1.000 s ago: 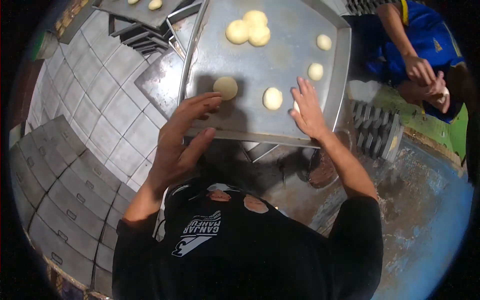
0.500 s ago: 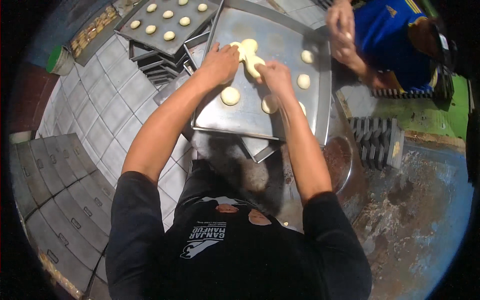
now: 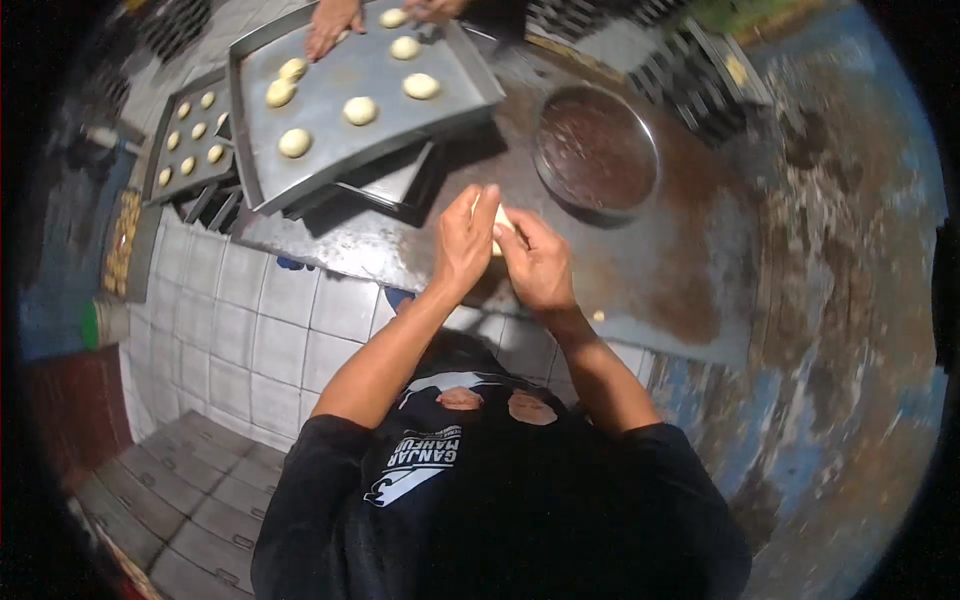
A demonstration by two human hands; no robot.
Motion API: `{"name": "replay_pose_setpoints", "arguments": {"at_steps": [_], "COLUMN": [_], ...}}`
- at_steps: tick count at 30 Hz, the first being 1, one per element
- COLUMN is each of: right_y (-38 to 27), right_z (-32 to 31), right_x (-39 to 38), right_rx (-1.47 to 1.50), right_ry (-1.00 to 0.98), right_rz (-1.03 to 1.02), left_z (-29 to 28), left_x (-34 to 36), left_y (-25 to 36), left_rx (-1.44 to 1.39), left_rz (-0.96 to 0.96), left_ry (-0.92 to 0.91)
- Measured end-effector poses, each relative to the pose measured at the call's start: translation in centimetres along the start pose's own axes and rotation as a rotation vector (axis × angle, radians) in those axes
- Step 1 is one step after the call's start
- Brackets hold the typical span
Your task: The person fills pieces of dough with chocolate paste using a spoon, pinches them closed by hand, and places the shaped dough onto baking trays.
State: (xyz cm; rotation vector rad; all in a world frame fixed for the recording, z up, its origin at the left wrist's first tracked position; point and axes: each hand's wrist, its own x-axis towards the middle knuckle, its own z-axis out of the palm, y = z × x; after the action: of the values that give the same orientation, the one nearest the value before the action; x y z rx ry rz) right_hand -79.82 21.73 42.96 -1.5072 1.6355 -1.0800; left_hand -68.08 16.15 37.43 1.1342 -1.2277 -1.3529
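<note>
- Both hands were brought together over the dark, worn table (image 3: 690,300), just below the round pan.
- Left hand (image 3: 462,245) and right hand (image 3: 538,265) were cupped against each other, clamped on a pale dough piece (image 3: 503,222); only a sliver of it showed between the fingers.
- The dough piece sat in the hands, off the table and well apart from the tray, judged as being shaped, not yet set down.
- The large metal tray (image 3: 300,180) lay beyond the hands to the left, propped on a stack of other trays. It carried about seven dough rounds (image 3: 359,110) spaced apart.
- Bare metal showed along the near and right parts of that tray, so it looked roughly half filled; more rounds seemed needed before it was full.
- A smaller tray (image 3: 163,185) farther left held rows of small pale pieces and looked closer to full.
- The round pan (image 3: 597,150) with dark contents stood just right of the large tray; what it held could not be told.
- Another person's hand (image 3: 330,25) rested on the far edge of the large tray, near the rounds there.
- A small pale crumb (image 3: 598,316) lay on the table near the right wrist.
- White-tiled front (image 3: 290,330) of the table showed below the left forearm.
</note>
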Motion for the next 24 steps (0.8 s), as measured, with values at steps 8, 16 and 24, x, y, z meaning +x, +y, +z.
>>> {"name": "replay_pose_setpoints", "arguments": {"at_steps": [8, 16, 24], "right_y": [6.9, 16.5, 27.7], "right_z": [-5.1, -1.8, -7.1], "right_x": [-12.4, -14.8, -1.1], "right_rx": [0.831, -0.282, -0.450], "right_ry": [0.015, -0.050, 0.071], "right_rz": [0.274, -0.114, 0.205], "left_z": [8.2, 4.2, 6.0], "left_x": [-10.0, -14.5, -6.7], "left_y": [-1.0, -13.7, -9.6], "left_rx": [-0.254, 0.269, -0.102], "left_rz": [-0.171, -0.363, -0.405], "left_ry": [-0.168, -0.502, -0.470]}}
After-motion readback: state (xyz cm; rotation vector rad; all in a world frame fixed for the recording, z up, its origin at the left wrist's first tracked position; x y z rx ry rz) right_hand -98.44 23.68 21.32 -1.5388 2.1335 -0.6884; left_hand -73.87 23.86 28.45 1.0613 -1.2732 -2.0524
